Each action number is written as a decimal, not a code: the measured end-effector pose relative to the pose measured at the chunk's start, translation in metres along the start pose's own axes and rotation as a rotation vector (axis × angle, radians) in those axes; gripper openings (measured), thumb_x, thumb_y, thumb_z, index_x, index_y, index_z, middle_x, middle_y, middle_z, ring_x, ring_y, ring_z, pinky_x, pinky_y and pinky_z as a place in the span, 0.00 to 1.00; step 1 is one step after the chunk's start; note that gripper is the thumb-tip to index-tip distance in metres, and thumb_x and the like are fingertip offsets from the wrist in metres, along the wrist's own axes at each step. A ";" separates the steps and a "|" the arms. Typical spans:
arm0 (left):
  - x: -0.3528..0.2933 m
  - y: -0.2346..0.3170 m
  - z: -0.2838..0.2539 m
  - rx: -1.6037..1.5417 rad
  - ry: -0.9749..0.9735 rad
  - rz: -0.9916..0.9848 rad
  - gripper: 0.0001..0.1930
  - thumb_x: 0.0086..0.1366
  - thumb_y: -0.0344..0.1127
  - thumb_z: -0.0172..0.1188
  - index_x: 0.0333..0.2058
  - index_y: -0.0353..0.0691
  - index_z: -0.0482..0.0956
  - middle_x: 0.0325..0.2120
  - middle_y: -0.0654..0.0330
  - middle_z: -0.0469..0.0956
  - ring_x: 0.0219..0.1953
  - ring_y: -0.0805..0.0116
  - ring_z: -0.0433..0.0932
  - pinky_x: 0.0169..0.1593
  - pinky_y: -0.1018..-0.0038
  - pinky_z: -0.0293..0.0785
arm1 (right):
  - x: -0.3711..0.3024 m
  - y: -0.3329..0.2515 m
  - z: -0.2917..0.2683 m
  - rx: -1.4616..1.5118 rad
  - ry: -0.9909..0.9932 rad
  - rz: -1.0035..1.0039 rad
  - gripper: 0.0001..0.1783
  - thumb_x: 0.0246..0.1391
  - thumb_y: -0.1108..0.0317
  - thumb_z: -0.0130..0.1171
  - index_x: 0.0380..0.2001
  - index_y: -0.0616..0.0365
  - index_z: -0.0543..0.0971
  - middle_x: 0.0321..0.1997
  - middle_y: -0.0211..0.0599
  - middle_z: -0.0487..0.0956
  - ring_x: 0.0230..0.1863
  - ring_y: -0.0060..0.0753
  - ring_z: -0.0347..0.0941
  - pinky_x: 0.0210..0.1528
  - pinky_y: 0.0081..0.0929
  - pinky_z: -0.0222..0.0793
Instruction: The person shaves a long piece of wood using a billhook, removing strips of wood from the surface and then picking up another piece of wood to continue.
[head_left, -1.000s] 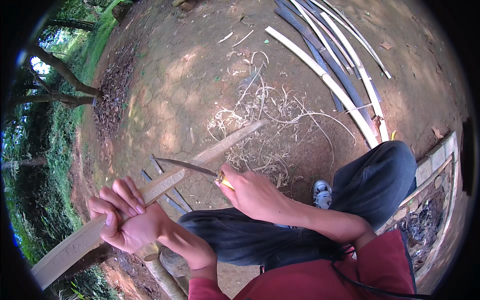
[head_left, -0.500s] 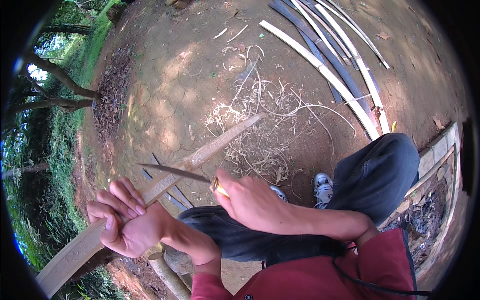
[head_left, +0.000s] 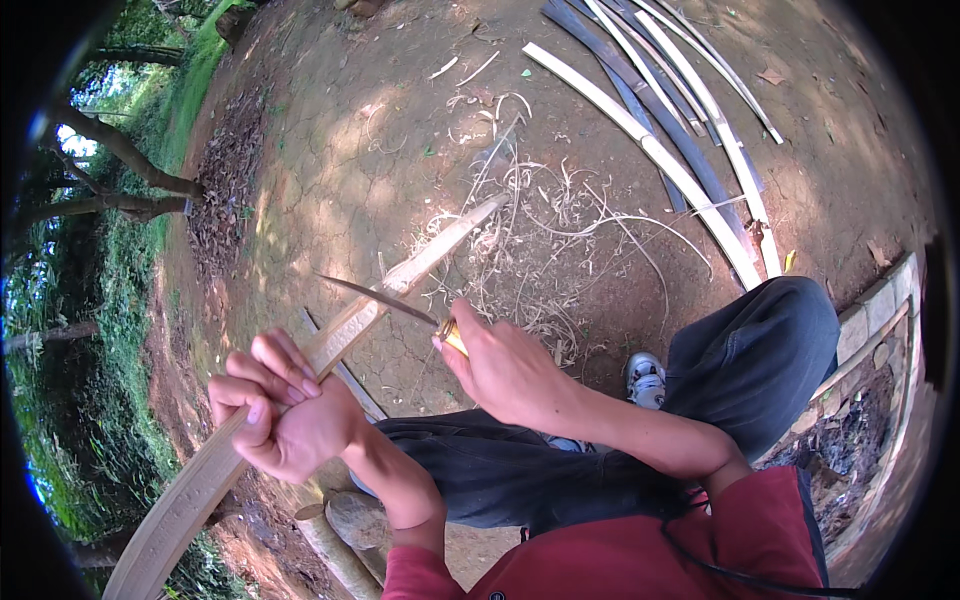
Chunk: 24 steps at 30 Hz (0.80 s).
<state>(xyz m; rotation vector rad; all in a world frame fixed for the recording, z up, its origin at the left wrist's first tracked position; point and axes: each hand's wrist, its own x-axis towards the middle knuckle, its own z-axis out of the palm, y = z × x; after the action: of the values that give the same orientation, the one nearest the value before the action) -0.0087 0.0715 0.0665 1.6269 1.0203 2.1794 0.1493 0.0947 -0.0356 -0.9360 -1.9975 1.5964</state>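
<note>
A long, flat strip of pale wood or bamboo (head_left: 440,245) runs slantwise from the lower left up toward the middle, its far end over a heap of curled shavings (head_left: 530,260). My left hand (head_left: 300,415) is closed around this strip at its lower middle part. In my right hand (head_left: 510,370) is a knife (head_left: 380,297), held by its yellowish handle. The knife's thin dark blade points left and lies across the strip, a short way beyond my left hand. Whether the edge bites into the wood cannot be made out.
Several long pale and dark strips (head_left: 650,150) lie on the bare ground at the upper right. A brick-edged bed (head_left: 860,340) with dark debris borders the right. Near my left forearm lies a cut log (head_left: 335,550). Trees (head_left: 120,150) and grass line the left.
Both hands have shifted slightly up and to the right. The strip's far end has swung a little up and left, and the knife lies farther along the strip.
</note>
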 end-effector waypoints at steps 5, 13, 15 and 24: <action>0.006 0.010 0.013 0.005 0.046 -0.050 0.10 0.51 0.31 0.47 0.15 0.43 0.58 0.09 0.63 0.56 0.09 0.74 0.57 0.17 0.79 0.54 | -0.012 -0.004 0.002 -0.015 0.067 -0.195 0.16 0.63 0.67 0.46 0.45 0.72 0.65 0.15 0.45 0.74 0.19 0.50 0.75 0.20 0.42 0.69; 0.017 0.018 0.007 0.016 0.080 -0.105 0.10 0.50 0.31 0.48 0.15 0.44 0.57 0.10 0.62 0.57 0.10 0.74 0.57 0.17 0.80 0.54 | 0.002 0.007 0.003 -0.073 0.011 0.002 0.14 0.59 0.68 0.52 0.41 0.68 0.64 0.13 0.49 0.73 0.19 0.56 0.75 0.21 0.45 0.71; 0.013 0.018 0.007 -0.046 0.064 -0.102 0.10 0.49 0.30 0.48 0.15 0.44 0.56 0.10 0.63 0.57 0.10 0.74 0.55 0.17 0.79 0.53 | -0.009 -0.003 0.008 0.006 -0.003 -0.017 0.14 0.59 0.69 0.52 0.41 0.69 0.65 0.13 0.51 0.73 0.19 0.57 0.75 0.21 0.47 0.70; 0.004 0.020 0.002 -0.098 0.018 -0.063 0.09 0.51 0.30 0.47 0.16 0.42 0.57 0.10 0.63 0.56 0.10 0.73 0.56 0.17 0.78 0.55 | -0.008 -0.013 0.001 -0.058 0.009 -0.017 0.15 0.59 0.67 0.52 0.41 0.71 0.67 0.13 0.53 0.74 0.20 0.57 0.76 0.22 0.47 0.71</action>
<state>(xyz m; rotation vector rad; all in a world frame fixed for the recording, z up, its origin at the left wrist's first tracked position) -0.0044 0.0602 0.0830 1.5143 0.9411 2.1704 0.1506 0.0865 -0.0229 -0.9436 -2.0495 1.5300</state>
